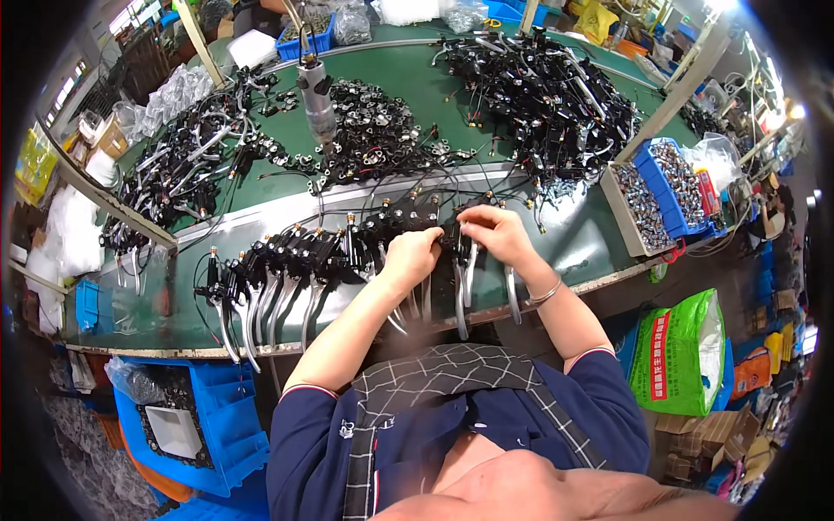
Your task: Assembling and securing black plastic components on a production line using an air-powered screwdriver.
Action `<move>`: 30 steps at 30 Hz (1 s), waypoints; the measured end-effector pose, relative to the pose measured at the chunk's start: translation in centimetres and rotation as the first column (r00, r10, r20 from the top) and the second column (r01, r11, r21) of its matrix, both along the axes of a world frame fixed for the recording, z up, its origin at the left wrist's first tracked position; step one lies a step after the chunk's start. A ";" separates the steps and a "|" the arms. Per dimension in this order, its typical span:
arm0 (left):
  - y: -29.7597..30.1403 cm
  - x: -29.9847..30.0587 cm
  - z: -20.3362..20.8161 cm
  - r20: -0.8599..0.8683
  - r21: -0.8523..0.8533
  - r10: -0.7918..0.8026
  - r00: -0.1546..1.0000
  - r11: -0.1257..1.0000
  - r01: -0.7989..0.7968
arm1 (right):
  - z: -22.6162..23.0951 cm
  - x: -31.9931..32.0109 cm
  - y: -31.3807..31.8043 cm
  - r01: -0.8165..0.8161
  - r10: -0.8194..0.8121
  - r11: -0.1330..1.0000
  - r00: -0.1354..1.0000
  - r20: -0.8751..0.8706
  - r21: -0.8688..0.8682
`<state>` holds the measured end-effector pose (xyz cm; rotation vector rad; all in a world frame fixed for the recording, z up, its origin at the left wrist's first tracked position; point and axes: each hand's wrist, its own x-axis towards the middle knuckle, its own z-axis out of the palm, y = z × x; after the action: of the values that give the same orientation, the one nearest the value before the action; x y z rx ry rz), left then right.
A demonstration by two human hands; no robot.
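Note:
A row of brake levers [287, 265] with black bodies and silver blades lies along the near edge of the green table, blades toward me. My left hand [412, 259] is closed, its thumb and forefinger at the black body of one brake lever [455, 247] in the middle of the row. Just to the right, my right hand [502, 234] has its fingertips pinched together at the top of that same body. Whatever small piece may be between those fingertips is too small to make out. Another lever's silver blade [512, 295] shows below my right wrist.
Behind the row lie a pile of small metal clamps [369, 130] and big heaps of black lever assemblies [547, 95]. A grey cylindrical power driver [316, 100] hangs above the table. Blue bins [673, 187] of small hardware stand at the right; a blue crate [230, 425] sits below left.

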<state>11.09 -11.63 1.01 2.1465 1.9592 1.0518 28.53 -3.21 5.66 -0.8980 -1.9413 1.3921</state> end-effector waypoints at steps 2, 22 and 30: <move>-0.1 0.2 -0.2 -0.015 -0.067 0.005 1.000 0.998 -0.006 | 1.0 -0.5 -0.4 -0.043 0.043 0.998 0.999 0.006 0.051; -0.4 -0.1 2.2 0.397 -0.453 0.046 0.917 0.878 0.153 | -0.4 0.2 -0.1 -0.125 0.082 0.946 0.985 0.150 0.300; 0.3 0.9 -0.6 0.812 -0.385 0.141 0.566 0.858 0.339 | 0.3 1.4 0.0 -0.134 0.095 0.973 0.975 0.202 0.189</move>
<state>11.97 -11.34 0.39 1.1069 1.3745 1.0639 29.92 -3.21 5.96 -0.8612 -2.2664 1.1794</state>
